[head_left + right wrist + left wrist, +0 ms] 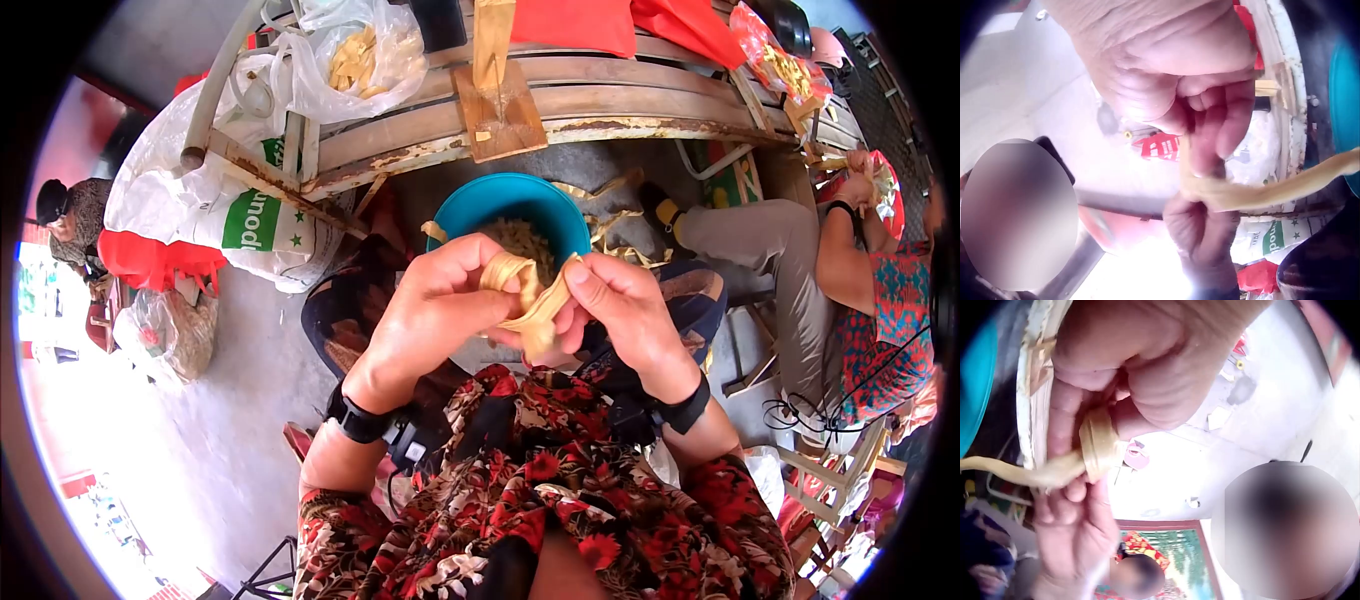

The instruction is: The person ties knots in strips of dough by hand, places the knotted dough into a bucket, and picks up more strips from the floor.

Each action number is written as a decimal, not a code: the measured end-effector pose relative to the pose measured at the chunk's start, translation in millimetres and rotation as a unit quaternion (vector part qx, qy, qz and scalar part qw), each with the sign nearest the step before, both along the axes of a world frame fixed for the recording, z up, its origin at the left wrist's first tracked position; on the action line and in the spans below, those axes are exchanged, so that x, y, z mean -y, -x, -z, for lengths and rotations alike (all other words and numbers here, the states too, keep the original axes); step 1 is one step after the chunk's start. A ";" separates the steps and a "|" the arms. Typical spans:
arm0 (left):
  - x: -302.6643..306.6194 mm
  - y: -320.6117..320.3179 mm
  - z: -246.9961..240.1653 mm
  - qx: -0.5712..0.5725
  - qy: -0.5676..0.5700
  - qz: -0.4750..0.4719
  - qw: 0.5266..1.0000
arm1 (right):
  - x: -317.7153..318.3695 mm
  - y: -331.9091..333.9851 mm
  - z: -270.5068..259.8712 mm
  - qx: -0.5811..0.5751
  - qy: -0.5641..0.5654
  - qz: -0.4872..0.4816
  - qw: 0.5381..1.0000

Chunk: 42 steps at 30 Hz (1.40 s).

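Fingers of the left hand (440,305) curled round a pale yellow flat strip (507,272), probably dried bean-curd or dough-like sheet, material not certain. Strip formed a loop round the left fingers; right hand (622,308) pinched it between thumb and fingers, just beside the left. Both sets of fingers gripping, neither free. A loose length hung down below the fingers; its lower end could not be made out.

Step in hand looked like winding or knotting the strip. Next move seemed to call for holding the loop snug with the left fingers while the right ones brought the loose length round or through; too hard a pull might tear it or slip the loop.

Edges: teal bucket (470,205) sat lower and just beyond the fingertips, rim near, small pale pieces (520,238) inside. More loose strips (612,222) lay past the fingers to the right, beside the bucket. Farther beyond, the slatted surface (620,100) ended in a rusty front edge, carrying a wooden stand (500,120) and, to the fingers' far left, a clear plastic bag (400,60) with yellow pieces. Patterned trousers (703,295) flanked the hands low down. Right side tighter: neighbour's grey trouser leg (765,238). More elbow room left, over grey floor (255,370).
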State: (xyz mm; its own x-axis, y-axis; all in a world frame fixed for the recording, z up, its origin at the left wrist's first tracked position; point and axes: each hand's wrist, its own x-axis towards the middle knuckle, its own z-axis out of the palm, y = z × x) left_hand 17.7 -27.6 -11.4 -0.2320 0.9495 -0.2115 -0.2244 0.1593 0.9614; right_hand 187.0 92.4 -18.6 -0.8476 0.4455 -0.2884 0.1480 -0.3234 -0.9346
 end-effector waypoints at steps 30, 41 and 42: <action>-11.6 -11.8 3.0 0.080 0.065 -0.021 0.994 | -8.1 8.0 -2.8 -0.017 -0.189 0.042 0.981; -2.5 25.8 4.5 -0.086 -0.001 -0.055 0.995 | -26.6 9.7 -4.5 0.005 -0.064 -0.016 0.998; -1.9 26.3 2.8 -0.092 0.003 -0.061 0.994 | -37.3 12.4 -0.6 -0.021 -0.074 -0.050 0.996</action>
State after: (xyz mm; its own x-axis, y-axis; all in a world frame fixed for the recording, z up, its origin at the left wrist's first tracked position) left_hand -8.6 -25.7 -14.2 -0.3810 0.9104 -0.1615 -0.0640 0.1483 0.9869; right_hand 174.6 129.7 -18.0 -0.8997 0.3934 -0.1892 0.1325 -0.1668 -0.9770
